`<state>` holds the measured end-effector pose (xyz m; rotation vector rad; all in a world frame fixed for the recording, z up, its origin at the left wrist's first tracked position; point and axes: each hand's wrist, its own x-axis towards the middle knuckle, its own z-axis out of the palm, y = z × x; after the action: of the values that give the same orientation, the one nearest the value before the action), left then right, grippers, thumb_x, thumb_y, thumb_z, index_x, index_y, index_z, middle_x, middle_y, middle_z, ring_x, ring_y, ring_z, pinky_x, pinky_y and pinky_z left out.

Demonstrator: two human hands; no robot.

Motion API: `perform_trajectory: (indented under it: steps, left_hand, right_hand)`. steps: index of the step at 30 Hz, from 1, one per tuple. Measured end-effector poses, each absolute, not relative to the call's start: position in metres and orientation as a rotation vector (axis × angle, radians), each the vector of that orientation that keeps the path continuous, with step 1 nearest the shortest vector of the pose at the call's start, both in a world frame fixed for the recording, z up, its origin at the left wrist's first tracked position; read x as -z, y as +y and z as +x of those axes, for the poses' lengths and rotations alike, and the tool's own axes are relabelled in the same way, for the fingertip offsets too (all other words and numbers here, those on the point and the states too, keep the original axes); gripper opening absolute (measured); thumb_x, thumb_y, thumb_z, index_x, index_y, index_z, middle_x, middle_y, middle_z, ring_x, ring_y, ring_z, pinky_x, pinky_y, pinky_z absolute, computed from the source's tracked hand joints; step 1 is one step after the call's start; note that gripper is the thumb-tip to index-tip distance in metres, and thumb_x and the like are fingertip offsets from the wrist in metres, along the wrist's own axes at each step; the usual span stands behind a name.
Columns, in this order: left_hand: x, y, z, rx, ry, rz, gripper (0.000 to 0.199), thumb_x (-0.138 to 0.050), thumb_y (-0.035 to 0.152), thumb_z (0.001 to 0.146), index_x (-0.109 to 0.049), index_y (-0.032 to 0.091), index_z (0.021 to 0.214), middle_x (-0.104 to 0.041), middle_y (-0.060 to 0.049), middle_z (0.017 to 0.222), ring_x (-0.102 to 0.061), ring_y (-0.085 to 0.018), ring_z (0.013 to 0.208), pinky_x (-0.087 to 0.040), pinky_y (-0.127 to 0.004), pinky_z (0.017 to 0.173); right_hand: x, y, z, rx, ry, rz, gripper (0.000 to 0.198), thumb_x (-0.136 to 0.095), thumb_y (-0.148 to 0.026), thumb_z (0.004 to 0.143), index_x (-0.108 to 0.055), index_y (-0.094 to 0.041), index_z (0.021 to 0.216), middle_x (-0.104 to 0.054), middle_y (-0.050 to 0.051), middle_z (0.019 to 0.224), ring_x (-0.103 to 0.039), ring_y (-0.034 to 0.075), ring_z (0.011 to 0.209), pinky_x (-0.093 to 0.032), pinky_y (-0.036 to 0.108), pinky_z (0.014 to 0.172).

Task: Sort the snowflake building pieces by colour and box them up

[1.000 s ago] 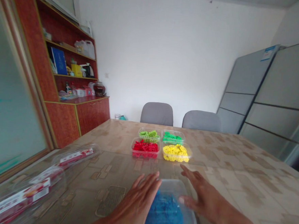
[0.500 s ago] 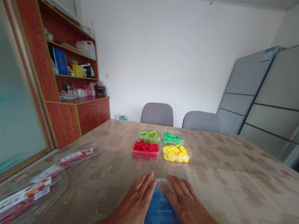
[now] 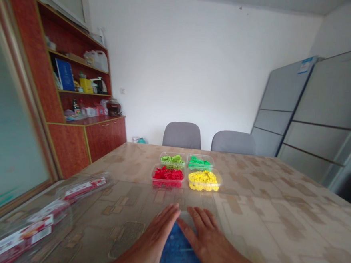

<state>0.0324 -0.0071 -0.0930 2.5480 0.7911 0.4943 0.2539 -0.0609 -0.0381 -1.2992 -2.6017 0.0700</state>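
Note:
A clear plastic box (image 3: 181, 248) of blue pieces lies at the near edge of the view, between my two hands. My left hand (image 3: 156, 236) lies along its left side, fingers long and close together, a bit of thumb showing at the near end. Over the box's right side and far corner reaches my right hand (image 3: 208, 240), its index finger crossing the top toward the left fingertips. Both hands are round the box, which they partly cover. Beyond them sit clear tubs of red pieces (image 3: 168, 176), yellow pieces (image 3: 203, 179), light green pieces (image 3: 172, 160) and green pieces (image 3: 200, 162).
Clear plastic lids with red and white labels (image 3: 84, 189) lie along the left of the patterned table (image 3: 247, 216). Two grey chairs (image 3: 182, 135) stand behind its far edge. A red-brown cabinet (image 3: 103, 132) is at the left, grey cabinets (image 3: 275, 102) at the right.
The view has shifted slightly, so the tubs appear a little further left. My right index finger has come closer to the left fingertips, over the blue box. Both hands stay round it.

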Motion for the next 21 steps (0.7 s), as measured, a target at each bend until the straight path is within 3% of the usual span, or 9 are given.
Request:
perform_trajectory:
  steps: [5,9,12,16,21]
  left_hand:
    - [0.088,-0.01,0.034,-0.631,0.662,2.544,0.104,-0.065,0.059,0.074,0.006,0.036,0.147,0.001,-0.007,0.158,-0.011,-0.039,0.14,-0.022,-0.057,0.11]
    - [0.077,-0.016,0.035,-0.616,0.601,2.526,0.087,-0.054,0.058,0.084,0.001,0.037,0.147,0.001,-0.005,0.158,-0.01,-0.036,0.141,-0.023,-0.053,0.111]
    - [0.079,-0.017,0.037,-0.562,0.551,2.513,0.086,-0.053,0.058,0.084,0.003,0.037,0.147,0.002,-0.005,0.158,-0.009,-0.035,0.141,-0.022,-0.052,0.111]
    - [0.082,-0.018,0.039,-0.485,0.54,2.474,0.083,-0.053,0.057,0.085,-0.001,0.037,0.147,0.003,-0.005,0.158,-0.008,-0.034,0.142,-0.023,-0.051,0.111]
    - [0.082,-0.019,0.039,-0.457,0.553,2.443,0.078,-0.053,0.051,0.087,-0.004,0.039,0.146,0.002,-0.005,0.158,-0.01,-0.034,0.141,-0.026,-0.051,0.11]
  right_hand:
    - [0.022,-0.065,0.269,-0.193,-2.591,-1.292,0.1,-0.077,-0.026,0.06,-0.026,-0.026,0.147,-0.038,0.02,0.145,-0.035,0.043,0.131,-0.029,0.06,0.104]
    - [0.022,-0.07,0.3,-0.255,-2.551,-1.355,0.094,-0.072,-0.024,0.063,-0.029,-0.026,0.146,-0.034,0.018,0.147,-0.031,0.042,0.133,-0.026,0.062,0.105]
    - [0.026,-0.075,0.329,-0.224,-2.531,-1.483,0.092,-0.069,-0.022,0.067,-0.025,-0.026,0.148,-0.028,0.018,0.151,-0.026,0.041,0.136,-0.024,0.063,0.106]
    - [0.027,-0.074,0.377,-0.093,-2.479,-1.658,0.081,-0.064,-0.033,0.076,-0.027,-0.027,0.147,-0.028,0.015,0.152,-0.025,0.038,0.137,-0.027,0.059,0.107]
    - [0.031,-0.059,0.455,0.186,-2.319,-1.846,0.069,-0.057,-0.046,0.082,-0.037,-0.022,0.143,-0.042,0.018,0.143,-0.038,0.036,0.13,-0.032,0.055,0.104]
